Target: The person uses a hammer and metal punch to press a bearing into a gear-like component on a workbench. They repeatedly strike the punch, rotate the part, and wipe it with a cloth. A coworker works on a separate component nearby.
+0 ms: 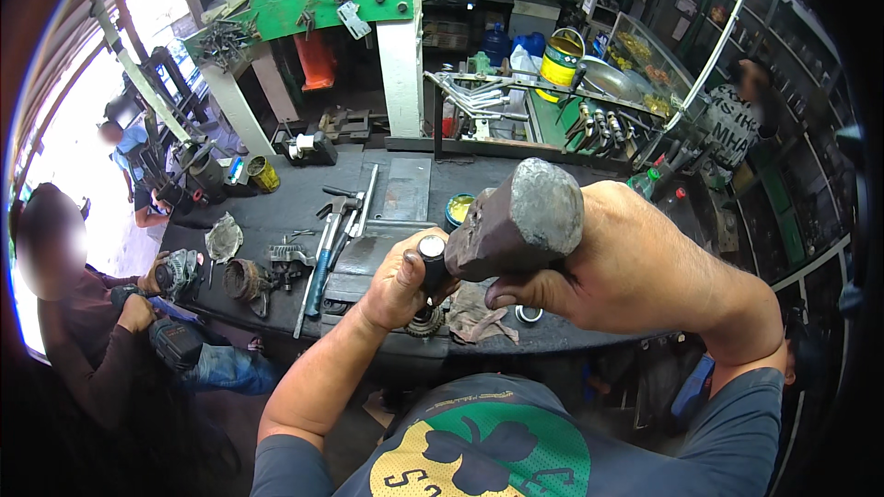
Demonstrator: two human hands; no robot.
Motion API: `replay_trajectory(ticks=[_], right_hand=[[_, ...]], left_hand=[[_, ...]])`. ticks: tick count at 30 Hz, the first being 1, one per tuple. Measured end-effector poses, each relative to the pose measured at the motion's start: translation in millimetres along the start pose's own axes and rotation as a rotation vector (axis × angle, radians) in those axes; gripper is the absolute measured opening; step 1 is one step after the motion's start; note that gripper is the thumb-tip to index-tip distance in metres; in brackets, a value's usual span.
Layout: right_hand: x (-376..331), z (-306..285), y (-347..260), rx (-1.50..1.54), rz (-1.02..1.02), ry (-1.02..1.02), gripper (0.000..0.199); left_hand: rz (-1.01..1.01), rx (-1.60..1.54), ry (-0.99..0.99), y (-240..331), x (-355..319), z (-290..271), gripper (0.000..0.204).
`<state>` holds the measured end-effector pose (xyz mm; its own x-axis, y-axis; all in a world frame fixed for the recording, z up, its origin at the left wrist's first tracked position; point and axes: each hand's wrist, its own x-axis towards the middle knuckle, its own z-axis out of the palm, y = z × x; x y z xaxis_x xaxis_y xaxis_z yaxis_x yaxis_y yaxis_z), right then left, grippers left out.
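Hammer is gripped in the right hand, its blocky head raised above the bench. The left hand is closed around a dark, shiny-topped cylinder, over a toothed metal part.

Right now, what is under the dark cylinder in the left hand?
Below the dark cylinder a ridged metal part shows, a crumpled rag beside it. The left hand covers the cylinder's lower end, so any contact with that part is hidden.

The dark workbench bears a claw hammer, crumpled rag and yellow can.
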<state>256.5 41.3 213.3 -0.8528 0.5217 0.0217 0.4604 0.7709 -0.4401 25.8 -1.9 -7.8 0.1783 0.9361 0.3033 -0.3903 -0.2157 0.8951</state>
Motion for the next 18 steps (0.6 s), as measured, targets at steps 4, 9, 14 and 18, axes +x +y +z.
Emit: replay_trajectory(ticks=[4,9,14,18], right_hand=[[-4.5,-5.5,-6.3,0.029,-0.047,0.049,0.037],[6.3,-28.2,-14.4,0.08,-0.273,0.24,0.032],[18.2,-2.8,-12.2,-0.011,0.045,-0.055,0.028],[7.8,-15.4,-10.7,0.082,-0.168,0.104,0.03]], left_hand=[[0.0,0.07,-0.023,5.6,0.6,6.3,0.094],[0.062,0.076,-0.048,-12.2,-3.4,2.6,0.088],[0.032,0.096,-0.131,-8.1,2.5,4.6,0.097],[0.037,0.083,-0.093,-4.5,-2.4,8.5,0.094]])
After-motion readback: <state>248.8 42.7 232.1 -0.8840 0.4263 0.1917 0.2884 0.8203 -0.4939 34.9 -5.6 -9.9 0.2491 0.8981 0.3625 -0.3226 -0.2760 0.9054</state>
